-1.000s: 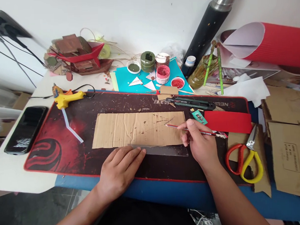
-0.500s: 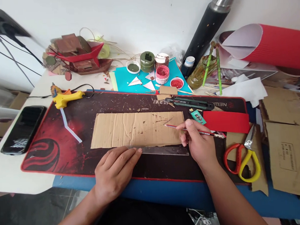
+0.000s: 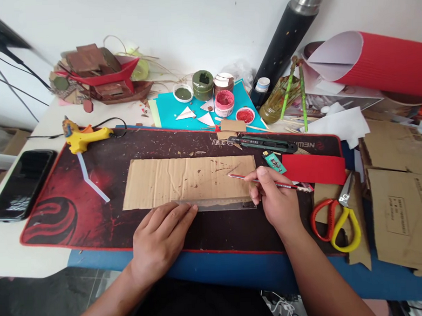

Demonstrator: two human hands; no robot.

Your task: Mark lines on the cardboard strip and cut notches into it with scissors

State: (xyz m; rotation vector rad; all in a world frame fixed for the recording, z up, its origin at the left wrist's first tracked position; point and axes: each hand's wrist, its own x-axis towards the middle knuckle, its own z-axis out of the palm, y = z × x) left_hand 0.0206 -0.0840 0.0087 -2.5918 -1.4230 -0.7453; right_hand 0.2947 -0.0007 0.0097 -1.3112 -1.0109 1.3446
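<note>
We've slid the clear ruler [image 3: 230, 205] up – now it covers some of the cardboard's [image 3: 156, 183] near edge, on the mat [image 3: 217, 232]. Our left hand [image 3: 158, 239] rests on the ruler, fingers almost flat – our right hand [image 3: 278, 204] curls around a pencil [image 3: 238, 177].

Comprises left hand [image 3: 160, 239], bare; right hand [image 3: 280, 201], bare; left forearm [image 3: 108, 293] and right forearm [image 3: 321, 269], uncovered as far as visible. Wears one black garment [image 3: 203, 302], plain, visible at lower centre; too cropped to tell type.
</note>
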